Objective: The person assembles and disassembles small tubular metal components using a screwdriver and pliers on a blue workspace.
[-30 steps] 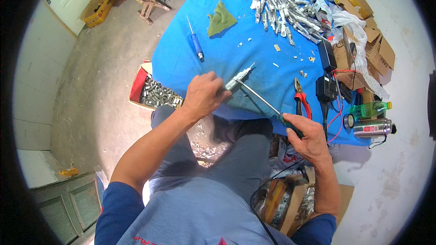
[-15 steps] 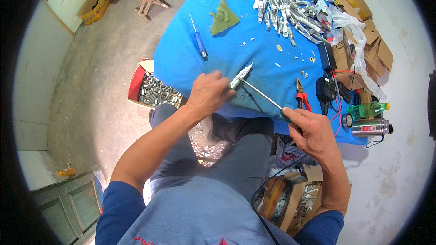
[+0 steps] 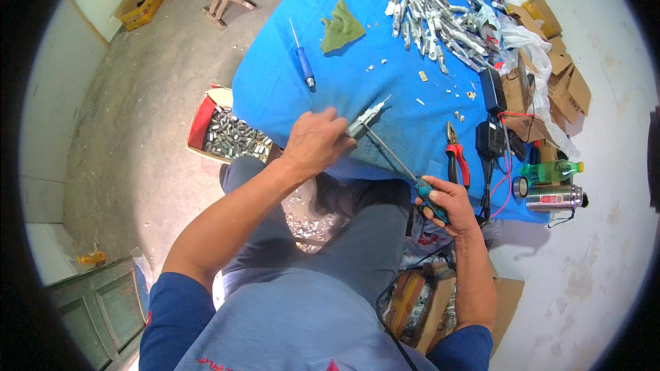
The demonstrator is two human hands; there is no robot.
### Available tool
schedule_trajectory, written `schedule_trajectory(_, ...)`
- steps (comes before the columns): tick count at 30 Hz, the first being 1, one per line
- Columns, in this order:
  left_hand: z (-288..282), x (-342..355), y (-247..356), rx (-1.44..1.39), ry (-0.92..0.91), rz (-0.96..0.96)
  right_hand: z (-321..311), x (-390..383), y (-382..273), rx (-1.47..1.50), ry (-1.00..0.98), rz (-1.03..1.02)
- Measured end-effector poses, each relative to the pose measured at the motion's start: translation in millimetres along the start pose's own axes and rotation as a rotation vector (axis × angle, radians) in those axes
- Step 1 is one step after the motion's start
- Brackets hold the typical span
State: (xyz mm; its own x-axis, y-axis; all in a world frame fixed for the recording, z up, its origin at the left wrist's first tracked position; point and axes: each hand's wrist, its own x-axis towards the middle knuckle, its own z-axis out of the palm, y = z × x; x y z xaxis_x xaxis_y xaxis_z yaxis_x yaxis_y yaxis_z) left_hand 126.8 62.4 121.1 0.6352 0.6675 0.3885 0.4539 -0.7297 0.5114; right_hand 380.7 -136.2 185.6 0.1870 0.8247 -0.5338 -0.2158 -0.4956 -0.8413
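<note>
My left hand is closed around the near end of a slim white-and-silver device, holding it against the blue cloth near the table's front edge. A thin tip sticks out of its far end. My right hand grips the teal handle of a screwdriver. The screwdriver's shaft slants up and left, its tip meeting the side of the device. To the right of the shaft lie pliers with red and black handles. A blue-handled screwdriver or awl lies beyond my left hand.
A heap of similar slim pieces covers the far right of the table. Green rags, black adapters, a green bottle and a steel flask lie about. A box of small metal cylinders stands on the floor at left.
My right hand has moved down and left, and the screwdriver now stands at a steeper slant with more handle showing. My left hand stays on the device.
</note>
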Motion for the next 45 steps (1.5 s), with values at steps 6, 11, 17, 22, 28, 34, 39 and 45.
schedule_trajectory(6,-1.8,0.1,3.6,0.019,-0.003,-0.023,18.9,-21.5,-31.7,-0.925,0.144,-0.609)
schedule_trajectory(11,1.5,-2.1,3.1,0.026,0.018,-0.026,25.9,-29.3,-49.8,-1.146,0.111,-0.762)
schedule_trajectory(17,2.2,-3.6,2.7,0.020,0.009,-0.015,24.0,-30.1,-55.6,-1.168,0.066,-0.681)
schedule_trajectory(22,1.2,-3.0,4.1,0.035,0.012,0.000,8.8,-15.5,-46.3,-1.073,0.024,-0.731)
schedule_trajectory(28,2.0,-6.3,4.8,0.029,0.018,0.000,-5.9,-5.4,-37.8,-0.611,0.010,-0.157)
schedule_trajectory(34,4.4,-6.4,6.7,0.040,0.039,-0.006,-2.2,-6.3,-19.5,-0.923,0.079,-0.668)
schedule_trajectory(39,1.0,-5.5,9.5,0.038,0.040,-0.014,14.0,-19.3,-35.6,-1.331,0.047,-0.921)
schedule_trajectory(45,1.7,-6.8,9.4,0.040,0.033,-0.008,-0.9,-12.8,-12.0,-0.624,0.021,-0.253)
